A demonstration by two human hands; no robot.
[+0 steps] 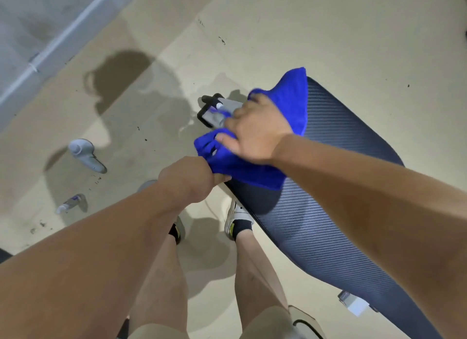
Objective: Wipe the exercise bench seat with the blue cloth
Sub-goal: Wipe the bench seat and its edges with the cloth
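I look down on a pale beige floor (pixel 328 30), scuffed with dark specks and blotched with faint damp-looking patches around the middle. A grey wall with a light skirting strip (pixel 63 37) cuts across at eleven o'clock. The exercise bench seat (pixel 336 212), dark with a fine ribbed weave, runs from the centre out toward five o'clock. The blue cloth (pixel 285 106) is draped over the seat's far end at about one o'clock from centre. My right hand (pixel 255 134) lies palm down on it, fingers spread and pressing. My left hand (pixel 187 179) is curled into a fist, pinching the cloth's near corner at the seat's edge. At nine o'clock a pale grey controller (pixel 86 155) lies on the floor, and a small bottle (pixel 70 202) lies on its side toward eight.
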